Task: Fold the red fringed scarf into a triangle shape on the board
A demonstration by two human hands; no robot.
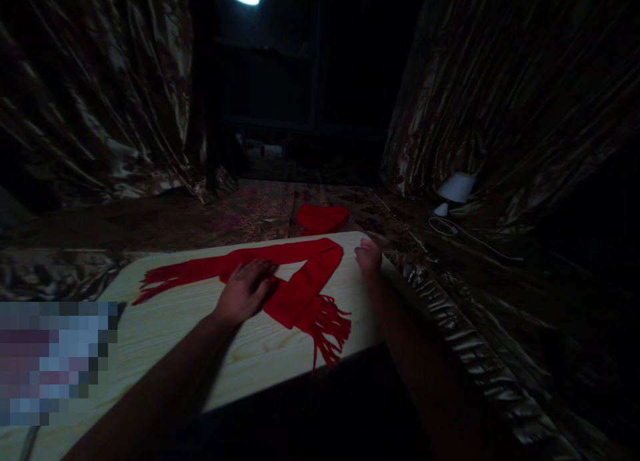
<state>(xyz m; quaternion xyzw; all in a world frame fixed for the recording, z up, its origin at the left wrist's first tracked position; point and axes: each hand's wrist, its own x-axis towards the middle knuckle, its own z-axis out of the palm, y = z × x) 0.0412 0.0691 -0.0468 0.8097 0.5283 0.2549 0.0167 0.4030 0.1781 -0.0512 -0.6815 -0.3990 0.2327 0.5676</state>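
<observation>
A red scarf (315,274) with fringed ends lies folded in a loop on a pale wood-grained table (270,341). One fringe points left, the other toward the front edge. My left hand (245,289) rests open on the scarf's left part, palm down with fingers stretched out. By the table's far right corner is my right hand (369,256), apart from the scarf, with its fingers curled closed. Whether it holds anything cannot be made out in the dim light.
Beyond the table's far edge lies another red cloth item (321,218). A small white lamp (456,189) with a cord stands at the right on the patterned covering (250,211). Curtains (150,81) hang on both sides. A blurred-out patch covers the left front.
</observation>
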